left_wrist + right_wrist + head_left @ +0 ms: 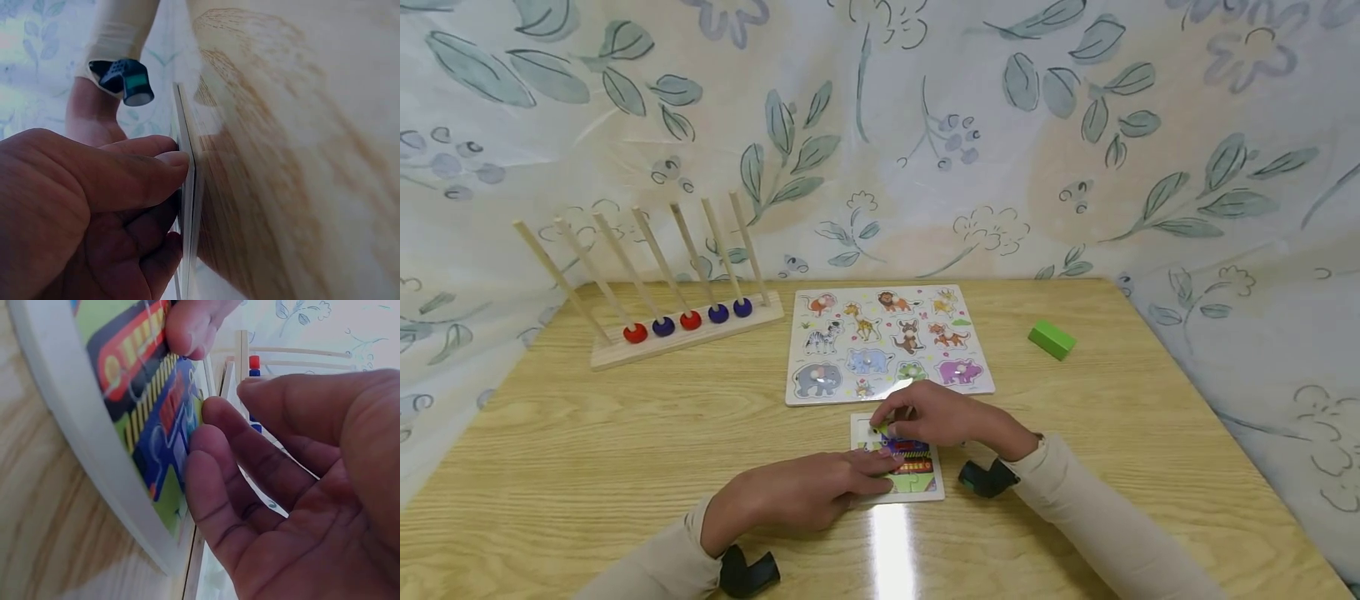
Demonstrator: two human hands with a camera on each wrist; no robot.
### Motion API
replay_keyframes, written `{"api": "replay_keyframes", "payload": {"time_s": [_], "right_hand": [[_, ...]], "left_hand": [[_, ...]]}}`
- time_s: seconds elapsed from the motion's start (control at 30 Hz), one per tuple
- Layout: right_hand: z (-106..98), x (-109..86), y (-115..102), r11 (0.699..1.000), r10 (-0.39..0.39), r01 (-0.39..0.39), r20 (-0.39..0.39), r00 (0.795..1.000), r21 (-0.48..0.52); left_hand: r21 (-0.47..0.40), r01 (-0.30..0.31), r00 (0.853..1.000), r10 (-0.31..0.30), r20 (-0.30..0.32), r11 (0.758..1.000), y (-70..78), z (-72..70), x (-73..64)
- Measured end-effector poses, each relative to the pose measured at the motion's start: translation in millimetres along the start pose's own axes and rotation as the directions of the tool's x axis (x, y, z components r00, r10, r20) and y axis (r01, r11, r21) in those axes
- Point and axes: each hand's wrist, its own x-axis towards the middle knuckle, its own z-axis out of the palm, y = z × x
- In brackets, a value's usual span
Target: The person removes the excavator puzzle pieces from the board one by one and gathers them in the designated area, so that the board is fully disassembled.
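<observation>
A small jigsaw puzzle [917,482] in a pale frame lies on the table, showing a blue and red vehicle on green. At its far left corner the bare pale backing shows. My right hand [936,414] pinches a small green puzzle piece [882,429] over that corner; the piece is mostly hidden by the fingers. In the right wrist view, other right fingertips [203,469] touch the picture. My left hand [805,490] rests on the puzzle's left side with outstretched fingers. Its thumb [172,164] lies at the frame's edge in the left wrist view.
Just behind the puzzle lies an animal peg board [797,342]. A wooden rack [752,317] with upright rods and several red and blue beads stands at the back left. On the right is a green block [1052,339]. Floral cloth [880,167] hangs behind the table [700,425].
</observation>
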Motion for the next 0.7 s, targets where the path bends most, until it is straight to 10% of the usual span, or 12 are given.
{"api": "replay_keyframes", "payload": {"time_s": [0.7], "right_hand": [[0.7,6.3,7.6,0.994,-0.091,0.090,0.006,0.996,0.067]], "left_hand": [[-0.024,0.008,1.000,-0.008,0.012,1.000,1.8,-5.0,3.2]]}}
